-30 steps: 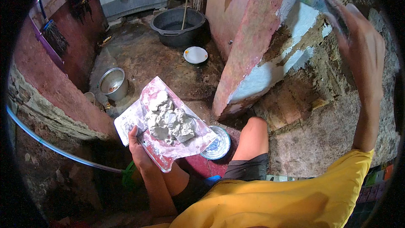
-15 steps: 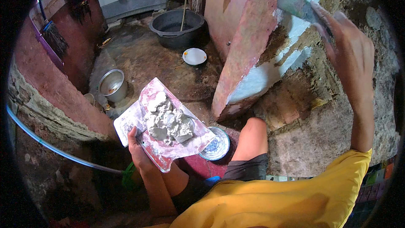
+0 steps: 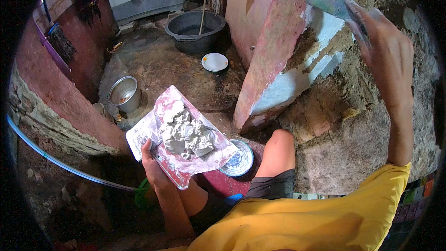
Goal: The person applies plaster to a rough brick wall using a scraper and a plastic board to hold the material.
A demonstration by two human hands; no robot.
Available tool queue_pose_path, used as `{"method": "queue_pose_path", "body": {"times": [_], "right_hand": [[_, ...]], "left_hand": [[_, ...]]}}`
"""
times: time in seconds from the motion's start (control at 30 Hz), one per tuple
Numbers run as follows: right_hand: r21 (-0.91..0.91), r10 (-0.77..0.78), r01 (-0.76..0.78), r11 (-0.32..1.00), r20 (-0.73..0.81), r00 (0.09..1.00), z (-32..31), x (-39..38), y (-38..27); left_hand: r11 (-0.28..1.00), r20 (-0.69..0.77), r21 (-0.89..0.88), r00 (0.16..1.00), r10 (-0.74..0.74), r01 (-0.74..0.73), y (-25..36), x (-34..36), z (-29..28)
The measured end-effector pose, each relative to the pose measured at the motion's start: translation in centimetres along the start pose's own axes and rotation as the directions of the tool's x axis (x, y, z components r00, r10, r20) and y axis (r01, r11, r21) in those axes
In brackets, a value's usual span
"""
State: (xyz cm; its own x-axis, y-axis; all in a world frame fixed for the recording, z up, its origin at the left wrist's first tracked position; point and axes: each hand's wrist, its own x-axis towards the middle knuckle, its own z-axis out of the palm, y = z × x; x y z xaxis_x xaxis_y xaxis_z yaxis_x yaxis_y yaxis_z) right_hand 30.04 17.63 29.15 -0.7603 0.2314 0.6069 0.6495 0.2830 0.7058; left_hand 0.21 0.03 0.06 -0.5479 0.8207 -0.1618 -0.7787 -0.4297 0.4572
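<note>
My left hand (image 3: 153, 165) grips the edge of a red and white smeared board (image 3: 186, 169), thumb on top. A lumpy heap of white putty (image 3: 186, 135) sits on that board. Up at the right, my right hand (image 3: 383, 42) is closed round a putty knife (image 3: 325, 2), whose wide blade lies against or just over the wall. Patches of white putty (image 3: 278, 90) cover part of the wall's broken edge, and bare rough masonry (image 3: 334, 107) shows beside them. The knife's handle is mostly hidden by my fingers.
A putty-smeared round dish (image 3: 239, 158) is beside my knee. Farther off are a metal pot (image 3: 124, 94), a white plate (image 3: 214, 61) and a large dark basin (image 3: 195, 30) with a stick in it. A blue hose (image 3: 65, 166) runs along the left; a broom (image 3: 59, 42) leans there.
My right hand and the putty knife have shifted very slightly along the wall, the blade tip rising a little. My left hand and the board stay almost where they were.
</note>
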Motion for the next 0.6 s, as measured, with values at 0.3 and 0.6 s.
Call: {"method": "queue_pose_path", "body": {"times": [0.3,0.6], "right_hand": [[0.039,-0.01,0.005,0.999,0.123,0.992,0.1,-1.0,-0.9],[-0.035,-0.002,0.004,0.999,0.065,0.998,-1.5,-0.4,-0.9]], "left_hand": [[1.0,-0.039,0.019,0.999,0.024,-0.023,0.0,-0.4,0.7],[0.998,-0.045,0.043,0.998,0.038,-0.036,0.1,-0.2,0.2]]}}
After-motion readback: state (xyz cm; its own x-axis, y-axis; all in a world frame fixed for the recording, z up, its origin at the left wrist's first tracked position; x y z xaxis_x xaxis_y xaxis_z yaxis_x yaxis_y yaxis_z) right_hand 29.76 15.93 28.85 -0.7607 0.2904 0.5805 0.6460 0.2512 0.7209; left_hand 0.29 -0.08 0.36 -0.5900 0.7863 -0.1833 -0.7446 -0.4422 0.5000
